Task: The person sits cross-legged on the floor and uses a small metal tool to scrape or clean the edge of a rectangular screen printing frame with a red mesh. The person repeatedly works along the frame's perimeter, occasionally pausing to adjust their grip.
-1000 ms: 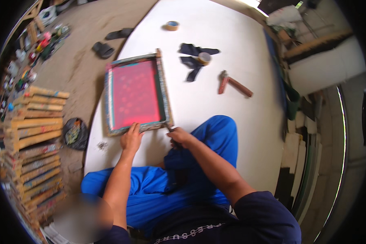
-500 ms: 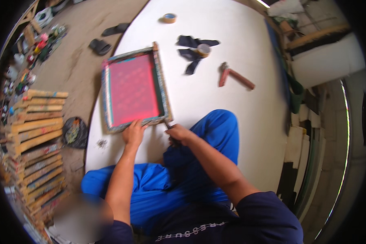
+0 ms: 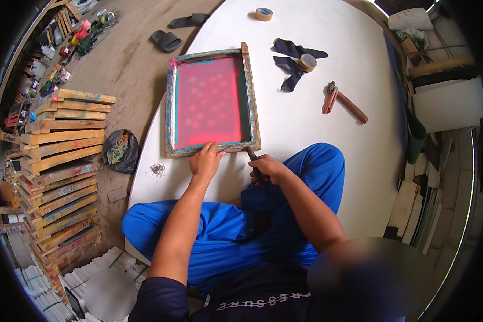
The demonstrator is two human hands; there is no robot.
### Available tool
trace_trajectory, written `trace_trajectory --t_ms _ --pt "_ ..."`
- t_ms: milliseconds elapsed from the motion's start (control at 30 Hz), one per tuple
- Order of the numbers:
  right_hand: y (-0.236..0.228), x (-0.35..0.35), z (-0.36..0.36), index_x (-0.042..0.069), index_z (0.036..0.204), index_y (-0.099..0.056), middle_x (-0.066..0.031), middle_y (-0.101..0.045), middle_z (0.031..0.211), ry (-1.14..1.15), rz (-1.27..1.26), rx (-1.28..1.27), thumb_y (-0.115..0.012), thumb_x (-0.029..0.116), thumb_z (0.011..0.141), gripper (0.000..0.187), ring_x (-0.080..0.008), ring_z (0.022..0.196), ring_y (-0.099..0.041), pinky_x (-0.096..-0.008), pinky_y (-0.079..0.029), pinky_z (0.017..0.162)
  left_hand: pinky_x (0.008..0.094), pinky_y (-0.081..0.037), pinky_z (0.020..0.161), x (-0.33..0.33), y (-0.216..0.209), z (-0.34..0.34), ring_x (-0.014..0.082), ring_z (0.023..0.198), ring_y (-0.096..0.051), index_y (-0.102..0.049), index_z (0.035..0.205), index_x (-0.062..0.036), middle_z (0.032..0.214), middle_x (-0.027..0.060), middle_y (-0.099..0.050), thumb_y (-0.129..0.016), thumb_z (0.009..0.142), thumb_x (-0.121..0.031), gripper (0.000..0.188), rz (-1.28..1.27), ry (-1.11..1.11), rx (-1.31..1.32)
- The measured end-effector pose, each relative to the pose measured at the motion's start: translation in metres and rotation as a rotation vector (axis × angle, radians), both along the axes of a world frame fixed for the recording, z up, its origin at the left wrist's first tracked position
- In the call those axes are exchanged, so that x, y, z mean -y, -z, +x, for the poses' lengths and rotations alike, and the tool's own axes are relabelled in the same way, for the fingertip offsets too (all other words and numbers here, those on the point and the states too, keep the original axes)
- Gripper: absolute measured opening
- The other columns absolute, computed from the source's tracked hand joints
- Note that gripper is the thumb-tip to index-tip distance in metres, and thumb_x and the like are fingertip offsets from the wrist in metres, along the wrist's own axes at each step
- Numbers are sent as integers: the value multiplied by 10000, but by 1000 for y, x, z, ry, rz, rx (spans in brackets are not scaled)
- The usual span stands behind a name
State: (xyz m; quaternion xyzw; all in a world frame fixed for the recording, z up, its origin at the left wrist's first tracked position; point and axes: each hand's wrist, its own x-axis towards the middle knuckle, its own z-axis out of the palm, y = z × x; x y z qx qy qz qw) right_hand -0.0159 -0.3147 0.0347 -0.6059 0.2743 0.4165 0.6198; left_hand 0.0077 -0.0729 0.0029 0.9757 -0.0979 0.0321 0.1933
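Observation:
A screen-printing frame lies on the white table, with red mesh across its worn, paint-stained bars. At the frame's near bar, my left hand has its fingers curled over the edge, gripping it. My right hand is closed around a dark tool that looks like pliers. The tool's tip is at the near bar, close to the right corner; whether it grips anything there is too small to see. Left of my left hand, small thin metal-looking bits lie in a little heap.
On the table are two tape rolls, dark cloth strips and a red-handled hand tool. Stacked wooden frames, a black bag and sandals are on the floor at left. Boards lean at right.
The whole view has shifted, so the table and the things on it appear farther right and higher. Both hands keep their places at the frame's near bar, the tool still in my right hand.

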Motion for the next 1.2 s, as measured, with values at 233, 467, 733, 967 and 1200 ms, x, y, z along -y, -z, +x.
trace_trajectory --t_ms 233,467,733,967,1200 --pt "2 1 11 2 1115 -585 -140 -643 889 -63 -58 -22 -649 251 978 291 -271 737 -685 -466 -603 597 434 -592 769 -1 2 -1 286 928 -736 -699 1201 -141 1245 3 -690 -759 857 -380 423 8 -6 9" --pt "1 -1 25 -41 1015 -609 -115 -617 771 -277 -234 88 -659 232 956 284 -246 600 -650 -435 -552 485 446 -594 752 -2 2 -1 305 914 -737 -697 1186 -137 1234 8 -690 -764 852 -376 416 0 -5 9" --pt "-23 -5 47 -115 931 -679 -237 -701 761 -651 -547 177 -478 137 845 334 -349 656 -720 -476 -569 546 457 -594 740 0 3 0 316 898 -737 -683 1195 -135 1226 13 -688 -754 867 -357 402 -6 -11 -6" --pt "-4 -16 10 -74 1052 -662 -328 -699 1019 -542 -802 471 -477 203 927 355 -483 988 -688 -548 -537 892 435 -581 810 2 -11 -1 307 960 -724 -693 1200 -132 1229 29 -694 -753 873 -361 404 -7 -37 -78" --pt "16 -37 0 -53 1092 -648 -331 -695 1042 -413 -875 506 -455 226 971 360 -491 1024 -674 -565 -522 916 443 -579 830 0 -14 8 306 1013 -716 -685 1236 -139 1266 36 -687 -741 884 -370 425 8 -61 -117"
